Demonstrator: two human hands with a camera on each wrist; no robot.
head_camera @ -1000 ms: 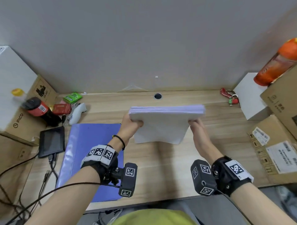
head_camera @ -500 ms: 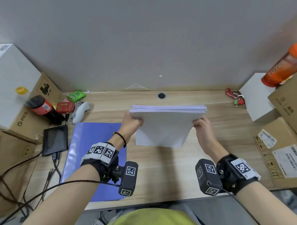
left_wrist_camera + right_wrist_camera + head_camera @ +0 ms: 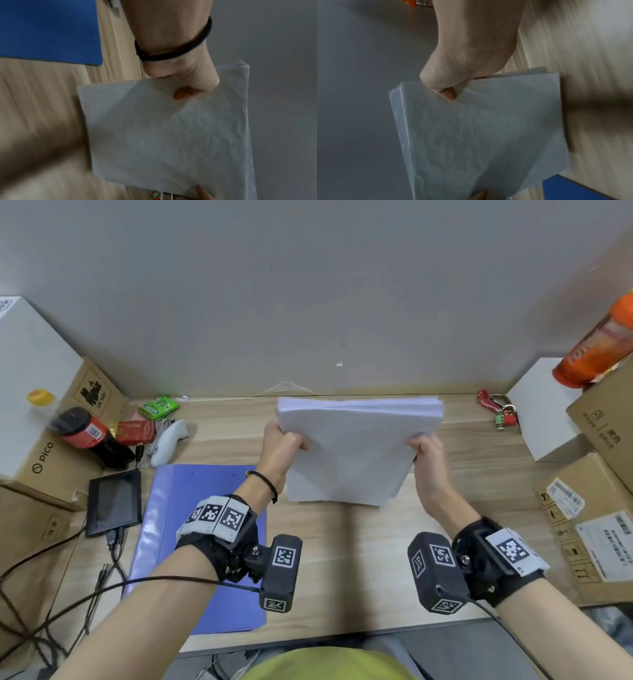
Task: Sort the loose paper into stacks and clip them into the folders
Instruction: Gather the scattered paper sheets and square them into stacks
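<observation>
A thick stack of white paper (image 3: 352, 450) stands nearly upright above the wooden desk (image 3: 342, 559), top edges uneven. My left hand (image 3: 284, 445) grips its left side and my right hand (image 3: 426, 451) grips its right side. In the left wrist view the left thumb (image 3: 182, 93) presses on the near sheet of the paper stack (image 3: 171, 135). In the right wrist view the right thumb (image 3: 448, 94) pinches the paper stack (image 3: 488, 135). A blue folder (image 3: 191, 542) lies flat on the desk to the left, under my left forearm.
Left of the folder lie a small black tablet (image 3: 114, 501) with cables, a white controller (image 3: 168, 441), a red can (image 3: 89, 436) and cardboard boxes (image 3: 44, 460). At the right stand a white box (image 3: 544, 412), brown cartons (image 3: 596, 508), an orange bottle (image 3: 596, 344) and red keys (image 3: 496, 409).
The paper stack has risen a little between both hands, its top edge now near the wall line. Both hands keep their grip on its sides.
</observation>
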